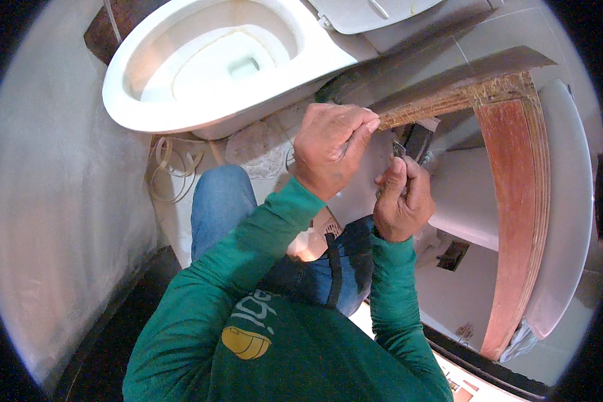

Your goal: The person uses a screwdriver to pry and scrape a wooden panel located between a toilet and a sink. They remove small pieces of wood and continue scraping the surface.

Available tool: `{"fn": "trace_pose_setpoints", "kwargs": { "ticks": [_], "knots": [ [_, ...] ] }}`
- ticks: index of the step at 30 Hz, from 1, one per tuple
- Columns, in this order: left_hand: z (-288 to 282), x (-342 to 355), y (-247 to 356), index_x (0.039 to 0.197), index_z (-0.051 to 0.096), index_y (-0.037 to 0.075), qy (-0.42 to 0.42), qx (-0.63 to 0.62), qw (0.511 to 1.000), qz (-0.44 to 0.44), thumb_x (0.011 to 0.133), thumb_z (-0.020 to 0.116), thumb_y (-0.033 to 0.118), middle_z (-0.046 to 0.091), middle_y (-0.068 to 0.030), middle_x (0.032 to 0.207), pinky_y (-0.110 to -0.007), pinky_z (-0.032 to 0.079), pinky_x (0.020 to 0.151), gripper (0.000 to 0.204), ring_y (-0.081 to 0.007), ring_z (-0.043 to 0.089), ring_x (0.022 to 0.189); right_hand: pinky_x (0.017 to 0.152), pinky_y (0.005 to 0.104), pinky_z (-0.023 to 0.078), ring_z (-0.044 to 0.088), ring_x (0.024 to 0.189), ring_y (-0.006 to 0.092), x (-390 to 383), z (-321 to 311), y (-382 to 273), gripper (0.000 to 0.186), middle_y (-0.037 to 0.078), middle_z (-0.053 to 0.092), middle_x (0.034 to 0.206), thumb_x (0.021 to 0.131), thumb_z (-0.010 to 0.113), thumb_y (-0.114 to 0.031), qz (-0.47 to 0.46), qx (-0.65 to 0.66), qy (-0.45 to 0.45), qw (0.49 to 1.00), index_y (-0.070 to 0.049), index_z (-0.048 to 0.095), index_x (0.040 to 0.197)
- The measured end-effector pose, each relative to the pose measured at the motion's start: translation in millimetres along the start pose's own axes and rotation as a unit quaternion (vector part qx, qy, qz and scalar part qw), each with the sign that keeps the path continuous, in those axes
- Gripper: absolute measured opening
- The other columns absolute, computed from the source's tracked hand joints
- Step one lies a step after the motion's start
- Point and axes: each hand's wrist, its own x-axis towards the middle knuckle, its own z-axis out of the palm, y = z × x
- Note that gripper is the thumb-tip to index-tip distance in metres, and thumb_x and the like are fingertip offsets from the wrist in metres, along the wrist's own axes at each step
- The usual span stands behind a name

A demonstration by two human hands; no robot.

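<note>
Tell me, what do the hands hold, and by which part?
Left hand grips the wooden board at its end; right hand holds a small metal tool by its lower part.

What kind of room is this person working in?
Most likely a bathroom. A white toilet bowl stands by a tiled floor, and both hands, left hand and right hand, work at a wooden frame.

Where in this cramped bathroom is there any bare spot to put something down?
Bare floor shows right of the wooden frame, under the white fixture. It is crowded around the left hand and right hand at the frame's edge, and beside the toilet, where coiled tubing lies.
</note>
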Motion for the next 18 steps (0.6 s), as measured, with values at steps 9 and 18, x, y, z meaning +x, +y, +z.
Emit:
{"fn": "trace_pose_setpoints", "kwargs": {
  "ticks": [9,18],
  "knots": [
    [-1,10,-18,0.103,0.059,0.005,-0.095,0.053,0.993,0.047,0.104,0.054,0.022,0.060,-0.0153,0.099,-0.048,0.048,0.084,0.018,-0.0368,0.057,0.089,0.061,0.0317,0.055,0.070,0.063,0.0191,10,14,-1,0.011,0.011,0.071,0.077,0.100,0.068,-0.012,-0.002,0.003,0.012,1.000,-0.002,0.072,0.103],
    [-47,-23,-1,0.098,0.053,0.003,-0.128,-0.173,0.954,-0.210,0.112,0.038,0.031,0.053,-0.0088,0.092,-0.031,0.050,0.065,0.034,-0.0163,0.056,0.081,0.064,0.0365,0.057,0.072,0.069,0.0289,10,29,12,0.010,0.015,0.072,0.087,0.098,0.069,-0.012,-0.060,-0.066,-0.025,0.996,-0.003,0.072,0.101]
  ]
}}
